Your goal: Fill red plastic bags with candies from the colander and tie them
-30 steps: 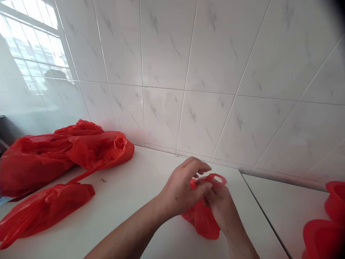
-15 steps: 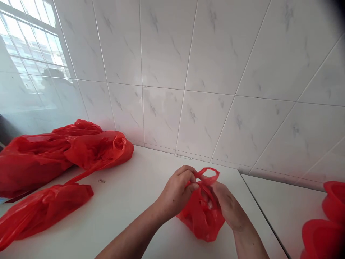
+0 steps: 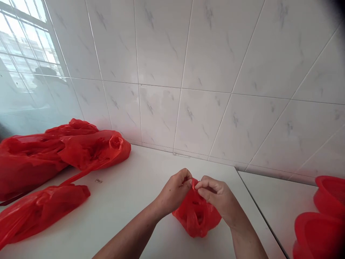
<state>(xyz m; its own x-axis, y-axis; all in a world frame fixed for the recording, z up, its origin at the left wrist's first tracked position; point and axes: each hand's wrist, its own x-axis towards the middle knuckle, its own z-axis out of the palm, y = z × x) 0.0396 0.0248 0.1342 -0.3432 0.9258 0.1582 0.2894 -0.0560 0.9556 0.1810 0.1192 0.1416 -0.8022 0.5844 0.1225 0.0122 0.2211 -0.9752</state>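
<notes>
A small red plastic bag (image 3: 198, 217) rests on the white tabletop (image 3: 129, 216), bunched up towards its top. My left hand (image 3: 178, 187) pinches the gathered top from the left, thumb against the fingers. From the right, my right hand (image 3: 212, 192) pinches the same part, its fingertips close to those of the left. Only a short piece of red plastic shows between the two sets of fingertips. What the bag contains cannot be made out.
Large red plastic bags (image 3: 91, 147) lie against the tiled wall (image 3: 161, 54) at the left, with another red bag (image 3: 45, 205) in front. Red plastic baskets (image 3: 315, 233) stand at the right edge, beyond a seam in the table. A small mark (image 3: 98, 181) shows on the tabletop.
The loop of red plastic that stood up between my hands is no longer visible. My right hand has come round to the top, its fingertips now pinching beside the left ones.
</notes>
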